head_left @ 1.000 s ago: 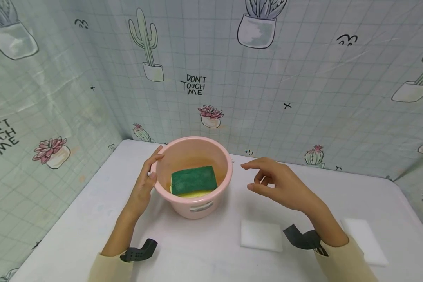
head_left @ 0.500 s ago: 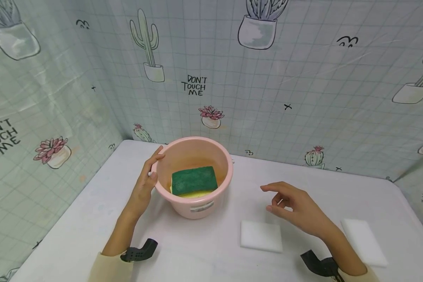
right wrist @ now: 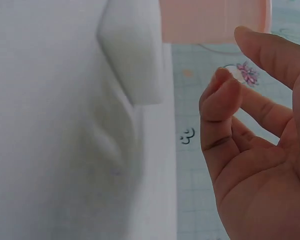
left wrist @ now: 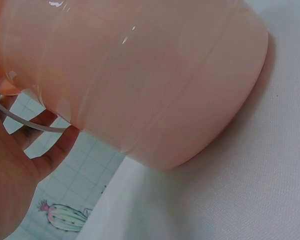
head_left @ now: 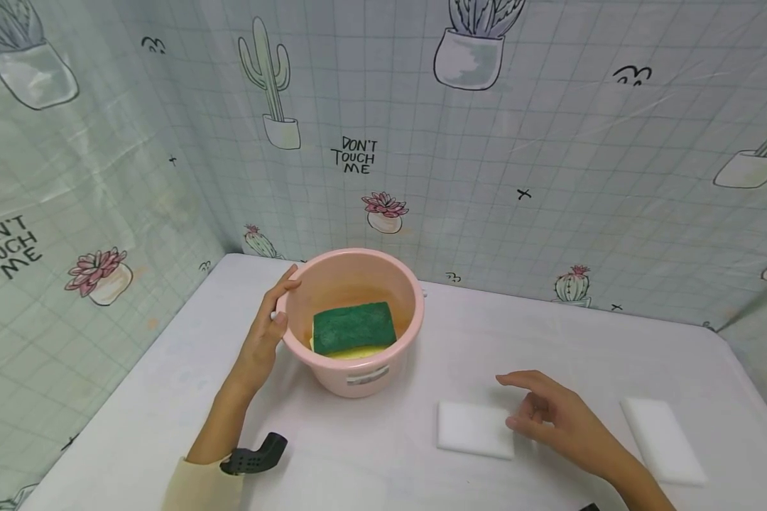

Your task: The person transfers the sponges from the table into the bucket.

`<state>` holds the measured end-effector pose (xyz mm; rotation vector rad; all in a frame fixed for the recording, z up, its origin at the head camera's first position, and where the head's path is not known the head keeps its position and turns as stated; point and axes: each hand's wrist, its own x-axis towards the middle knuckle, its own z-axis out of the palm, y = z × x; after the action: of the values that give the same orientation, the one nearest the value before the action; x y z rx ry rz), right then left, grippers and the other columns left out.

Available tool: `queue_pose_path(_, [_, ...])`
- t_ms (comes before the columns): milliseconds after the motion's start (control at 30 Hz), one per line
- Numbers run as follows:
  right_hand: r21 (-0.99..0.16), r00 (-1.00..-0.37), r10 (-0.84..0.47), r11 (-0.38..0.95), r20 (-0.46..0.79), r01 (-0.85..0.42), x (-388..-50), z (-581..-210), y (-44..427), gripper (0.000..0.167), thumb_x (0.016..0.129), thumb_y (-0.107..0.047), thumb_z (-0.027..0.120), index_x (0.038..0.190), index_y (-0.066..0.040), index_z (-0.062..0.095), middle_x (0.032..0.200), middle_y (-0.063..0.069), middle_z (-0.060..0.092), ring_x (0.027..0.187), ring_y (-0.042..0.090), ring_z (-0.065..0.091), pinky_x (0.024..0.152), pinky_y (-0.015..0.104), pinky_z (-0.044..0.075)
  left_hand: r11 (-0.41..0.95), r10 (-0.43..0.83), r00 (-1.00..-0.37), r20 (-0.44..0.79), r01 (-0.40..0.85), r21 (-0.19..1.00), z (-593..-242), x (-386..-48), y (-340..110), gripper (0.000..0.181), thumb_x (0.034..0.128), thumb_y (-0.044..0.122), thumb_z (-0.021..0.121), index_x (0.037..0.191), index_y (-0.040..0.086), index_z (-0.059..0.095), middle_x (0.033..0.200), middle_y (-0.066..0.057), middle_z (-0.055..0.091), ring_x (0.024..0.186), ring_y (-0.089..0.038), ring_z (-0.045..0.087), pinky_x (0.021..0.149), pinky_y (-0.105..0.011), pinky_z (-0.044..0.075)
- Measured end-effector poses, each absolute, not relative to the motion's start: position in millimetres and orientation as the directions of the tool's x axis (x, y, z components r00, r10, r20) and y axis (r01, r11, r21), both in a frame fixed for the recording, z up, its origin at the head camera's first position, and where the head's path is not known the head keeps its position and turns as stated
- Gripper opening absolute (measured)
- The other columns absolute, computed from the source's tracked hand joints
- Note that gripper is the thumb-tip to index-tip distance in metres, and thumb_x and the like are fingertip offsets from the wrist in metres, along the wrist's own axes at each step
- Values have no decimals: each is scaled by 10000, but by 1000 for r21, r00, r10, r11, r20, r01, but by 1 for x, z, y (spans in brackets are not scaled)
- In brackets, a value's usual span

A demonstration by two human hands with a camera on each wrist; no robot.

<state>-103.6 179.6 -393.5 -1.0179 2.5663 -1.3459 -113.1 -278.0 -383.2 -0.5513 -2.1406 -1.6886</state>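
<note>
A pink bucket (head_left: 361, 378) stands on the table at centre left in the head view, with a green and yellow sponge (head_left: 354, 328) inside. The left hand (head_left: 259, 343) grips the bucket's left rim, thumb and fingers at its edge; in the left wrist view the fingers of that hand (left wrist: 20, 165) lie by the bucket wall (left wrist: 155, 75) and its thin handle (left wrist: 27, 121). Over the right end of a white block (head_left: 474, 429) hovers the right hand (head_left: 565, 426), its fingers bent and holding nothing. The right wrist view shows that hand (right wrist: 262, 150) apart from the white block (right wrist: 135, 55).
A second white block (head_left: 662, 441) lies farther right on the white table (head_left: 358, 461). Behind and to the left hangs a patterned cloth (head_left: 383, 106) with cactus prints. A dark strap piece (head_left: 256, 455) sits on the left wrist.
The right hand has moved away from beside the bucket, down and to the right, to the near white block. The left hand stays on the bucket rim.
</note>
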Motion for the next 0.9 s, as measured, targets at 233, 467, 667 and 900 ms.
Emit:
queue_pose_path(233, [-803,-776,-599,355,197,-478,-97,-406,188,528,833,-135,739,1316,-91,532,852,-15,558,647,99,559,572,245,463,217,73,-863,500,503,837,-384,-114,-278,462,1005,286,351,1435,118,338,1582,22,158,1443,-198,106,1084,-582,101])
queue_pose_path(467, [-816,-743,-639,312,198,-486,-96,-420,188,582,806,-146,761,1327,-65,514,898,6,551,590,79,522,506,230,454,219,72,-869,490,493,842,-384,-115,-278,457,1007,285,349,1439,137,338,1582,35,154,1443,-193,106,1079,-599,107])
queue_pose_path(667, [-828,-732,-659,305,173,-470,-96,-428,189,642,803,-146,766,1366,-66,468,752,-52,556,589,76,520,497,225,451,228,70,-870,488,490,841,-383,-115,-277,459,1007,293,353,1442,146,339,1582,37,155,1442,-193,110,1077,-608,107])
queue_pose_path(900, [-852,-737,-661,299,140,-430,-96,-436,189,666,792,-120,775,1374,-75,455,737,-42,554,599,96,525,520,237,450,217,73,-873,483,486,846,-383,-114,-278,462,1005,304,354,1436,137,337,1583,36,152,1443,-196,104,1073,-614,93])
